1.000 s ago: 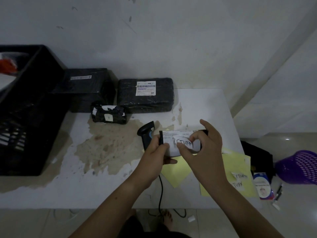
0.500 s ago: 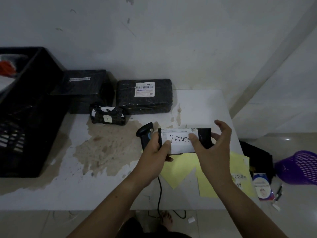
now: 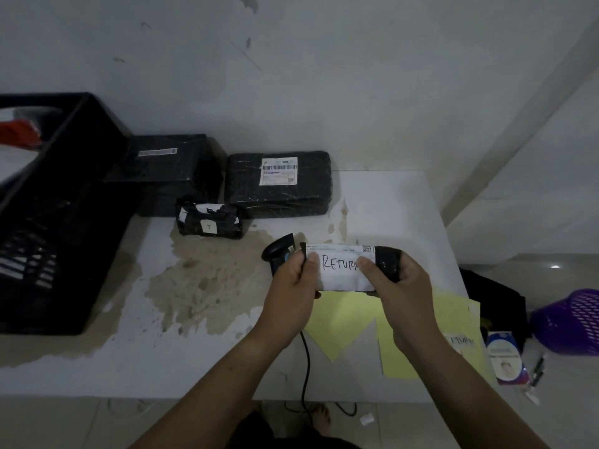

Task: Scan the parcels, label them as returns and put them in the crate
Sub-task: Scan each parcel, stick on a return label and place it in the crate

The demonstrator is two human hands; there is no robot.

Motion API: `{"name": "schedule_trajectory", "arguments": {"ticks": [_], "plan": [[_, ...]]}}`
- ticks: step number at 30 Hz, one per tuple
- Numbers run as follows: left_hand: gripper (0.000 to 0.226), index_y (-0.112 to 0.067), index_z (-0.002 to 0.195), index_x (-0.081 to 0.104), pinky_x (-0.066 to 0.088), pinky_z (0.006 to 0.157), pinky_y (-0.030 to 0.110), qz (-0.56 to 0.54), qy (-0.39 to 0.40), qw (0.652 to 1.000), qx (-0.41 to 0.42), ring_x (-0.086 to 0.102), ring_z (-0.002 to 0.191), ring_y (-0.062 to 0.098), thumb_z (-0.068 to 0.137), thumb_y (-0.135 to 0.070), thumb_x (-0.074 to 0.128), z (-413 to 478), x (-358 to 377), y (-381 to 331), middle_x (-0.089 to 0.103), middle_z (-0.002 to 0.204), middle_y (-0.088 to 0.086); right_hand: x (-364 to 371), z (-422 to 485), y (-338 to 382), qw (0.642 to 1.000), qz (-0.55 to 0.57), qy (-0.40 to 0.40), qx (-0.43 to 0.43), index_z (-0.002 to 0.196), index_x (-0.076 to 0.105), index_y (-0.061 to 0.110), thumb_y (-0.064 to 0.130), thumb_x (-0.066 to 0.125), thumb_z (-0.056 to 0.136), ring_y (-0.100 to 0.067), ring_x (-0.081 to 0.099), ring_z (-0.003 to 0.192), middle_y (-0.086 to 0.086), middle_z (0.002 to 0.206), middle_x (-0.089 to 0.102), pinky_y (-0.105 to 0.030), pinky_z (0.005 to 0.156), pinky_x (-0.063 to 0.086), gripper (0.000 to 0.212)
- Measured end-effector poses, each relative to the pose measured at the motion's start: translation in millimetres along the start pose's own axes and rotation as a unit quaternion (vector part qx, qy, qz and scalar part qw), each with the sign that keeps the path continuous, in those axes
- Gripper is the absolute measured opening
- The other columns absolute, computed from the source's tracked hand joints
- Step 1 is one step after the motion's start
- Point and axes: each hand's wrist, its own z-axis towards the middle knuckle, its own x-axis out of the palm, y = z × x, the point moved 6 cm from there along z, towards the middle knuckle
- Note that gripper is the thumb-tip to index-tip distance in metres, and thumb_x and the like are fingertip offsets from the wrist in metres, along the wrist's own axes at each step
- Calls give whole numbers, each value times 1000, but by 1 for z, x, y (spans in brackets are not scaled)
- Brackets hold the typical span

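Black plastic-wrapped small parcel (image 3: 385, 261) is held in both hands over the near-right part of the white table (image 3: 389, 202), above the yellow paper sheets (image 3: 343, 322). A white label (image 3: 340, 277) handwritten "RETURN" is seen across its front, below a printed strip with a QR code. The left end is gripped by the left hand (image 3: 291, 283), fingers curled round it and thumb laid on the label's left edge. The right end is clamped by the right hand (image 3: 402, 286), thumb pressed on the label's last letters. Whether the parcel touches the table cannot be told.

A barcode scanner (image 3: 278, 249) is seen just behind the left hand, its cable (image 3: 304, 361) run off the near table edge. A black crate (image 3: 64, 196) is placed at the table's left end, well apart from the held parcel. Three more black parcels are set at the back: a box parcel (image 3: 168, 176) beside the crate, a flat parcel (image 3: 291, 196) with a printed shipping label, and a crumpled parcel (image 3: 209, 223) in front, between them. A brown stain (image 3: 207, 286) is spread over the table's middle. More "RETURN" slips (image 3: 460, 340) lie on the right yellow sheet. A purple basket (image 3: 573, 322) is seen on the floor at right.
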Motion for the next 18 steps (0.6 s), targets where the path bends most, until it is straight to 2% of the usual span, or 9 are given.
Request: {"name": "schedule_trajectory", "arguments": {"ticks": [4, 6, 8, 9, 11, 13, 14, 18], "plan": [[15, -28, 107, 71, 60, 72, 34, -30, 1, 1000, 7, 74, 94, 18, 102, -29, 57, 5, -16, -5, 77, 103, -5, 4, 7, 2, 998, 25, 55, 29, 108, 71, 21, 17, 76, 85, -17, 74, 91, 3, 100, 77, -31, 72, 60, 24], [14, -30, 108, 71, 62, 76, 41, -12, 2, 1000, 8, 74, 95, 18, 100, -25, 62, 9, -28, -1, 78, 103, -4, 9, 9, 6, 997, -2, 74, 20, 106, 71, 19, 17, 79, 82, -16, 74, 90, 3, 99, 77, -32, 73, 61, 26], [16, -28, 110, 72, 61, 80, 52, 15, -3, 1000, 7, 72, 97, 27, 102, -27, 57, 10, -39, -1, 76, 103, 5, 17, 11, 11, 996, -33, 78, 5, 102, 72, 19, 17, 81, 81, -15, 74, 87, 3, 96, 77, -34, 74, 62, 23], [20, -26, 111, 72, 60, 80, 54, 21, -3, 1000, 10, 71, 98, 30, 104, -29, 53, 11, -45, 0, 75, 103, 9, 24, 11, 12, 996, -39, 79, 2, 102, 72, 20, 18, 80, 81, -14, 74, 87, 4, 96, 77, -34, 75, 61, 22], [27, -24, 109, 71, 63, 76, 45, 9, -14, 1000, 11, 72, 95, 24, 107, -29, 45, 13, -60, -2, 76, 101, 3, 41, 11, 14, 996, -32, 86, 11, 105, 71, 22, 19, 76, 86, -14, 74, 88, 6, 97, 77, -34, 74, 61, 20], [31, -25, 101, 70, 61, 69, 28, -16, -41, 999, 8, 71, 87, 4, 109, -25, 40, 13, -88, -8, 76, 94, -14, 64, 11, 19, 994, -25, 103, 25, 109, 68, 25, 19, 68, 92, -11, 73, 87, 11, 96, 76, -33, 69, 59, 18], [31, -24, 100, 69, 59, 68, 24, -28, -58, 998, 5, 70, 84, 0, 109, -24, 40, 13, -107, -9, 76, 93, -18, 79, 11, 22, 993, -35, 113, 22, 110, 68, 26, 18, 65, 94, -10, 72, 86, 13, 94, 76, -33, 68, 57, 18], [18, -21, 109, 68, 56, 68, 23, -35, -130, 991, 10, 71, 87, 8, 105, -19, 50, 7, -215, -10, 75, 100, -8, 158, 2, 45, 986, -49, 157, 1, 107, 68, 28, 15, 65, 94, -7, 72, 82, 12, 92, 77, -33, 66, 55, 18]]}}
